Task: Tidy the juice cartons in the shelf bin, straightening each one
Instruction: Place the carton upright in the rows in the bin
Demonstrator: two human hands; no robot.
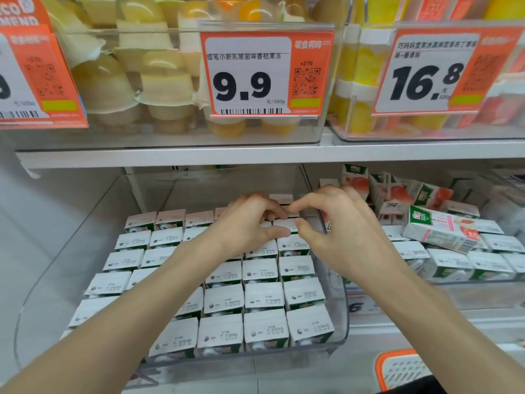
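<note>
Small white-topped juice cartons point(262, 298) with green sides stand upright in neat rows inside a clear plastic shelf bin point(339, 322). My left hand point(250, 223) and my right hand point(338, 223) are both over the back right rows, fingers curled and apart. Their fingertips touch the top of a carton point(285, 223) between them. Neither hand is closed around a carton. My forearms hide part of the middle rows.
To the right, a second clear bin point(466, 288) holds the same cartons, with one lying on its side point(443, 230) and several tipped at the back. A shelf edge point(255, 155) runs close above, carrying bins of jelly cups and orange price tags point(265, 73).
</note>
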